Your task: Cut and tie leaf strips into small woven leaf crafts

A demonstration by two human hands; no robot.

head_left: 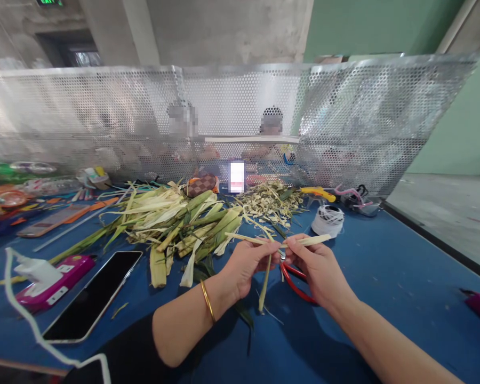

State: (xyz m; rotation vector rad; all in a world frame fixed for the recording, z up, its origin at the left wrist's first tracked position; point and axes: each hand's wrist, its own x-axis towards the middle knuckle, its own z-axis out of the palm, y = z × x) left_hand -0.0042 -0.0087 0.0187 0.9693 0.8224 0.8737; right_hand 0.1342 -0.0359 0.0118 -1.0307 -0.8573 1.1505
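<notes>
My left hand [242, 264], with a gold bangle at its wrist, pinches pale strips of corn husk between thumb and fingers. One husk strip [314, 240] runs crosswise through both hands, its ends sticking out to either side. Another strip [264, 288] hangs down below the left fingers. Close beside it, my right hand [318, 269] is closed on the crosswise strip with thumb and fingertips. Partly hidden by the right hand is a red-handled cutting tool [300, 293]; whether it is scissors or pliers I cannot tell. Behind the hands lies a heap of corn husks [164, 210].
A ball of white string [328, 221] and a yellow-handled tool [318, 192] are at the back right. Shredded husk [270, 202] lies before the perforated metal screen [232, 96]; people sit behind it. At left are a phone [96, 296] and a purple power strip [74, 269] with a white cable.
</notes>
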